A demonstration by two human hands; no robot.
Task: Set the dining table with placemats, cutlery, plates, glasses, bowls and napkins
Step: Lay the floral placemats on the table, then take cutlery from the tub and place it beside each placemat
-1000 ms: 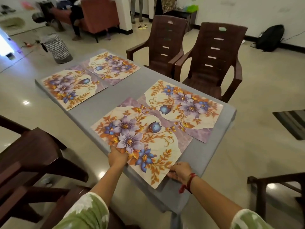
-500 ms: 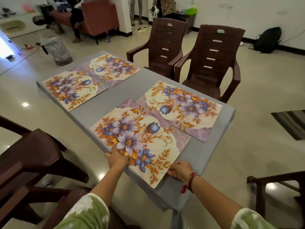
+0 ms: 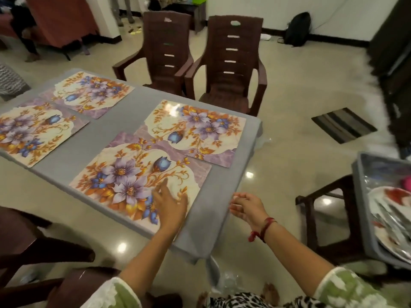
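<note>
Floral vinyl-looking print, purple and blue blooms with orange leaves on cream: the nearest placemat (image 3: 133, 174) lies flat at the near right end of the counter (image 3: 124, 112), which is covered with a grey cloth. Its far right corner overlaps the second placemat (image 3: 200, 130), which is set across from it at the far edge. Two more placemats (image 3: 29, 132) lie farther left, well apart from the first pair; their own corners meet or overlap.

Left hand (image 3: 170, 204) is over the near right corner of the nearest placemat, palm down. Its fingers (image 3: 164, 185) are straight and spread, holding nothing; blur hides whether they press the mat or hover just above it. Right hand (image 3: 246, 207) is past the counter's right edge, above the floor. Its fingers (image 3: 235, 206) are loosely bent with nothing in them. A red thread (image 3: 264, 230) is tied at that wrist.

Grey tub (image 3: 360, 196) is at the right, resting on a dark stool (image 3: 327, 218). In it are white plates (image 3: 391, 196) with a red motif and shiny pieces too blurred to name.

Two brown plastic chairs (image 3: 231, 61) stand side by side at the counter's far edge. A striped mat (image 3: 343, 124) lies on the pale tile floor, and a black bag (image 3: 297, 28) sits at the far wall.
</note>
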